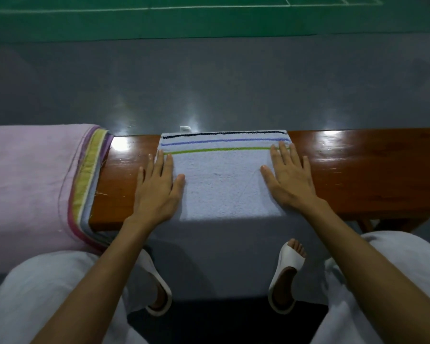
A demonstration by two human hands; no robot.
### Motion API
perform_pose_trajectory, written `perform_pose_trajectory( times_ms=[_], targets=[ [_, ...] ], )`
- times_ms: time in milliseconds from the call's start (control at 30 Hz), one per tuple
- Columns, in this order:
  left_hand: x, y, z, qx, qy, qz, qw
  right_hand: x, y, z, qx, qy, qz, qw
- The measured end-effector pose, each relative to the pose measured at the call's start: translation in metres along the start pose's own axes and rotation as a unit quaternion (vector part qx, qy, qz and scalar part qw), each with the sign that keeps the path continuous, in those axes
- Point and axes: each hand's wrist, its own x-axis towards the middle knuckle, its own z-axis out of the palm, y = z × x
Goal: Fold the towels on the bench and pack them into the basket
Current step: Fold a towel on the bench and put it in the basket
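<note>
We hold both arms forward and down, bare and nearly straight, wrists level. Our left hand (159,187) lies flat, palm down, fingers straight and close together, thumb spread inward. Our right hand (289,177) mirrors it, palm down, fingers straight and slightly fanned, thumb spread inward. The two hands are well apart.

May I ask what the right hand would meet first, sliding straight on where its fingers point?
The right hand lies flat on the light blue terry towel; ahead is only its striped far hem, then apparently the far edge of the glossy brown wooden bench.
</note>
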Motion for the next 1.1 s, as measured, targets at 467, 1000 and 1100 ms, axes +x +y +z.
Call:
perform_pose_trajectory(
  times_ms=[467,1000,1100],
  targets=[
    [-0.01,0.011,-0.028,-0.087,0.157,-0.151,0.972,0.001,0.026,-0.019,0.104,0.126,0.176,0.971],
    [-0.004,0.012,-0.037,-0.216,0.114,-0.109,0.964,-0.001,0.028,-0.042,0.286,0.087,0.14,0.944],
    [-0.005,0.008,-0.043,-0.293,0.093,-0.146,0.94,-0.002,0.032,-0.041,0.375,0.061,0.178,0.908]
  ],
)
